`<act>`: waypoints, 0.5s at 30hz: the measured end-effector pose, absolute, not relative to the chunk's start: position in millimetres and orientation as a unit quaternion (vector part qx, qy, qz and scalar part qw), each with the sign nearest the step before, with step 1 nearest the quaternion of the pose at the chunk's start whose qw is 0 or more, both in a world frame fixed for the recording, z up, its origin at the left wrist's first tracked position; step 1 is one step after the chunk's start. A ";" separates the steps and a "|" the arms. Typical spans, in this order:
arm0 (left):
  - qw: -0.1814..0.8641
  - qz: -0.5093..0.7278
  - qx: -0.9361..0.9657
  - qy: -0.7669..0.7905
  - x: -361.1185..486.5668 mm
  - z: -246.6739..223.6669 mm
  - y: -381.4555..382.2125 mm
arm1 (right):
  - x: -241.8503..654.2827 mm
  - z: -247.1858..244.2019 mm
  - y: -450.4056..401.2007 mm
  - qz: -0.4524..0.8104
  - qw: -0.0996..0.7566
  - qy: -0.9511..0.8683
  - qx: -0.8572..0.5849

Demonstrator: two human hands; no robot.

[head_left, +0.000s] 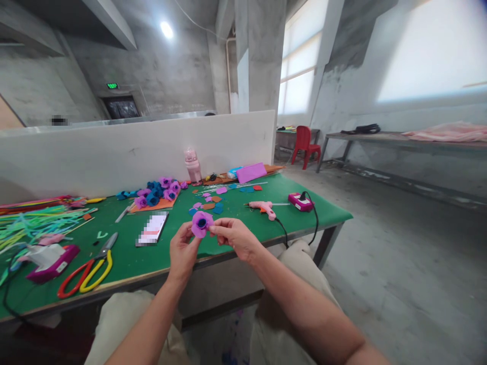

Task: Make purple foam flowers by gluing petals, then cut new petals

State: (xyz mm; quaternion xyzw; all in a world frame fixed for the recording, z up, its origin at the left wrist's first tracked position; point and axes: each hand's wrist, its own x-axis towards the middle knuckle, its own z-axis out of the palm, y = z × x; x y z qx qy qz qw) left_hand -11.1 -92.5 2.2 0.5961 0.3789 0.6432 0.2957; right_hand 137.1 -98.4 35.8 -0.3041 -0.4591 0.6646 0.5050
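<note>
A purple flower (199, 225) with a dark blue centre is held up over the front edge of the green table. My left hand (183, 249) grips it from the left and below, fingers closed on it. From the right, my right hand (234, 234) pinches the edge of a petal between thumb and finger. Behind the flower lie loose purple, blue and brown petal pieces (208, 206). To the right, a pink glue gun (263, 208) rests on the table with its cable hanging over the edge.
On the green table (125, 271) are large scissors (96, 267), a phone (152, 229), finished flowers (154, 192), coloured strips (34, 223) and two magenta boxes (301, 202). A pink bottle (193, 166) stands by the white partition (114, 152). A red chair (303, 144) is farther back.
</note>
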 end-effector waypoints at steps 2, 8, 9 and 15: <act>0.296 0.637 0.602 0.379 -11.6 2.6 -92.9 | 137.9 37.6 -99.8 0.655 0.506 -0.470 -0.306; 0.259 0.621 0.630 0.387 -13.8 1.8 -93.3 | 147.1 41.0 -96.8 0.629 0.510 -0.498 -0.310; 0.244 0.619 0.637 0.389 -14.3 1.5 -93.2 | 150.5 41.2 -94.4 0.621 0.518 -0.498 -0.314; 0.157 0.607 0.657 0.418 -14.1 0.3 -95.2 | 158.2 36.8 -82.9 0.555 0.600 -0.474 -0.327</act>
